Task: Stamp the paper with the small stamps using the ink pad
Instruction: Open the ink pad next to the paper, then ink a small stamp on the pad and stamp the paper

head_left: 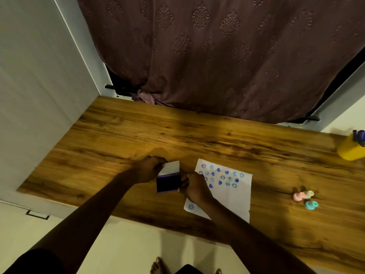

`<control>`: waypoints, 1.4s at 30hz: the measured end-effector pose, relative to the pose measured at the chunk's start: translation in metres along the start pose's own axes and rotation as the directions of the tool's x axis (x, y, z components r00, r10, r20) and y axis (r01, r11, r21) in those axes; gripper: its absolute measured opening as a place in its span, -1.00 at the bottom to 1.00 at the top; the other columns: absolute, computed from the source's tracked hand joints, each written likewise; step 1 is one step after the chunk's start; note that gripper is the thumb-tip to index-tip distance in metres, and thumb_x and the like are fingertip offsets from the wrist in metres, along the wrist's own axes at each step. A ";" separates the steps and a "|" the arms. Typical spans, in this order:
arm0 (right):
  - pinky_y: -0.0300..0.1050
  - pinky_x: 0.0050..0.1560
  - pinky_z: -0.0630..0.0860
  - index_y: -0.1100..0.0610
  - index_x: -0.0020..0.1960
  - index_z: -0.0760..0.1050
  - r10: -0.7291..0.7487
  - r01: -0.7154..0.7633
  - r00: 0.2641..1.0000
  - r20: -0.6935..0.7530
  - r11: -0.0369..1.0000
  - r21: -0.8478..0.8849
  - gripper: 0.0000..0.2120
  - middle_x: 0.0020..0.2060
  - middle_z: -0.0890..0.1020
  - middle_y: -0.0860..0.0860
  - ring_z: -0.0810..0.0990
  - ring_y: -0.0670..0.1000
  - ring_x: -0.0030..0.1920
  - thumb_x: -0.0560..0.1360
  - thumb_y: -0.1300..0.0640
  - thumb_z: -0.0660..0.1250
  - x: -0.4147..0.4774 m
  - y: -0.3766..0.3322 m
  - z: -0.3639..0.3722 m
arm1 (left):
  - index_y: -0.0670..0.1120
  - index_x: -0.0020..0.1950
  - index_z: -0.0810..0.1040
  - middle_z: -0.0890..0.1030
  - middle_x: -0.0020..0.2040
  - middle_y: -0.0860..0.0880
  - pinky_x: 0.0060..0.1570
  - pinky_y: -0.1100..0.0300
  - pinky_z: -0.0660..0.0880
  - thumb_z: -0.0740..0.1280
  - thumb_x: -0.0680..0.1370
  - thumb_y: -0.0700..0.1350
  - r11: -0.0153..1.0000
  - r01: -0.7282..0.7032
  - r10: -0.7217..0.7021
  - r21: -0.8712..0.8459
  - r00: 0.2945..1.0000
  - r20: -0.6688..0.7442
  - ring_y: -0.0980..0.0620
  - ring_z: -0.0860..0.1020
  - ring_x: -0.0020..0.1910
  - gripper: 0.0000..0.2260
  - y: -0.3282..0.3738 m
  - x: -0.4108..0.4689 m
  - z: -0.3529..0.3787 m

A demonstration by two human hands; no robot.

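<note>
Both hands work near the wooden table's [197, 135] front edge: the left hand [150, 171] grips the white lid [171, 167], the right hand [194, 187] pinches the open ink pad [167, 183], just beside the stamped paper [231, 192]. Small stamps [305, 197] lie well right; bare tabletop stretches behind to the curtain [217, 56]. No readable writing.

Dim, warm light leaves the arms [110, 196] nearly black, with soft motion blur throughout and wide-angle bending at the edges.

The wooden table [138, 135] holds one ink pad [167, 183], one stamped paper [229, 192], three small stamps [305, 197], one yellow container [349, 149], and two hands, left hand [150, 171] and right hand [194, 187].
</note>
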State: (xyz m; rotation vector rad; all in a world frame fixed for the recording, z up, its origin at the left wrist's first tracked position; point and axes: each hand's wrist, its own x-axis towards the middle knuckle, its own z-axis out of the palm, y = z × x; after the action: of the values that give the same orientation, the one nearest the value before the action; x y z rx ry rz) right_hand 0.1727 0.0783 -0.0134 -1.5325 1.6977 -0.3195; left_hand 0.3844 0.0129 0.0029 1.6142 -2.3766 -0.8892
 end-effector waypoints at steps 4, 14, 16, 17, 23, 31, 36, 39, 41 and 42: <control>-0.03 0.29 0.57 0.17 0.21 0.58 -0.002 0.002 1.000 -0.015 1.000 -0.014 -0.70 0.13 0.70 0.11 0.65 0.08 0.18 0.52 0.14 0.51 0.000 0.000 0.000 | -0.15 0.38 0.59 0.67 0.28 -0.16 0.02 0.25 0.45 0.25 0.70 -0.18 1.000 0.023 -0.023 -0.014 1.000 0.010 -0.09 0.64 0.16 -0.72 -0.004 0.007 0.000; -0.05 0.28 0.57 0.17 0.17 0.61 -0.001 0.001 1.000 -0.025 1.000 0.001 -0.75 0.11 0.71 0.09 0.66 0.06 0.17 0.52 0.16 0.51 0.001 0.003 0.003 | -0.10 0.34 0.64 0.59 0.28 -0.18 0.24 -0.04 0.51 0.33 0.64 -0.14 0.983 0.071 -0.059 0.169 0.996 -0.073 -0.16 0.54 0.27 -0.72 -0.008 0.018 0.005; -0.10 0.27 0.55 0.17 0.16 0.62 0.001 -0.001 0.999 -0.032 1.000 0.009 -0.76 0.11 0.71 0.09 0.66 0.06 0.18 0.52 0.16 0.50 0.001 0.003 0.004 | -0.10 0.32 0.65 0.61 0.28 -0.18 0.22 -0.01 0.52 0.33 0.64 -0.16 0.979 0.085 -0.070 0.188 0.994 -0.084 -0.17 0.54 0.27 -0.73 -0.007 0.018 0.008; -0.11 0.27 0.53 0.17 0.16 0.62 0.002 -0.002 0.999 -0.038 1.000 0.012 -0.77 0.11 0.71 0.09 0.66 0.06 0.18 0.53 0.16 0.50 0.001 0.003 0.005 | -0.11 0.31 0.65 0.61 0.28 -0.19 0.21 -0.01 0.52 0.33 0.64 -0.17 0.977 0.094 -0.077 0.193 0.992 -0.096 -0.18 0.54 0.28 -0.73 -0.007 0.018 0.009; -0.02 0.33 0.54 0.17 0.19 0.61 -0.011 0.012 0.998 -0.061 1.000 0.012 -0.77 0.15 0.69 0.09 0.64 0.07 0.20 0.55 0.16 0.47 -0.002 0.005 0.008 | -0.12 0.28 0.67 0.60 0.31 -0.17 0.20 -0.02 0.55 0.34 0.63 -0.20 0.976 0.134 -0.111 0.171 0.984 -0.140 -0.16 0.54 0.29 -0.76 -0.005 0.015 0.016; -0.19 0.10 0.62 0.13 0.15 0.67 -0.067 0.079 0.989 -0.132 0.993 0.089 -0.79 0.08 0.73 0.03 0.68 -0.03 0.10 0.53 0.14 0.48 -0.013 0.011 -0.010 | -0.11 0.34 0.64 0.65 0.27 -0.13 0.15 0.02 0.59 0.35 0.63 -0.18 0.998 0.041 -0.024 0.053 0.958 -0.285 -0.14 0.59 0.25 -0.72 0.022 0.005 0.013; -0.37 0.04 0.56 0.08 0.16 0.70 -0.093 0.137 0.960 -0.263 0.978 0.155 -0.79 0.05 0.76 -0.02 0.71 -0.12 0.00 0.55 0.09 0.46 -0.032 0.030 -0.050 | -0.02 0.24 0.68 0.68 0.17 0.01 0.01 0.05 0.64 0.38 0.61 -0.17 0.978 -0.017 -0.057 -0.206 0.935 -0.351 0.05 0.65 0.05 -0.77 0.078 0.002 0.030; -0.19 0.11 0.65 0.06 0.21 0.69 -0.085 0.157 0.945 -0.315 0.965 0.209 -0.75 0.06 0.76 -0.03 0.74 -0.10 0.01 0.55 0.07 0.47 -0.049 0.048 -0.076 | 0.00 0.19 0.69 0.68 0.10 0.04 -0.25 0.31 0.54 0.39 0.62 -0.16 0.917 -0.010 -0.131 -0.398 0.936 -0.327 0.06 0.66 -0.04 -0.82 0.115 0.005 0.050; -0.23 0.07 0.65 0.06 0.20 0.70 -0.071 0.161 0.927 -0.368 0.962 0.221 -0.78 0.03 0.77 -0.05 0.74 -0.13 -0.03 0.55 0.10 0.47 -0.060 0.064 -0.092 | -0.02 0.15 0.70 0.68 0.08 0.04 -0.29 0.44 0.47 0.40 0.62 -0.16 0.897 -0.040 -0.119 -0.440 0.937 -0.329 0.13 0.64 -0.10 -0.85 0.140 0.009 0.067; -0.29 0.04 0.63 0.04 0.18 0.70 -0.066 0.159 0.916 -0.395 0.965 0.207 -0.80 0.01 0.77 -0.08 0.73 -0.15 -0.05 0.56 0.10 0.47 -0.065 0.070 -0.099 | -0.01 0.13 0.71 0.68 0.07 0.07 -0.30 0.51 0.46 0.41 0.62 -0.15 0.893 -0.047 -0.114 -0.448 0.938 -0.326 0.20 0.62 -0.10 -0.86 0.150 0.010 0.075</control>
State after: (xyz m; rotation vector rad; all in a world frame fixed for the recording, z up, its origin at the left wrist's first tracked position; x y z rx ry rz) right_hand 0.0495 0.1229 0.0290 -1.4578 1.7892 -0.9039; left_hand 0.2278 0.0717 0.0208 1.4774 -1.7484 -0.9777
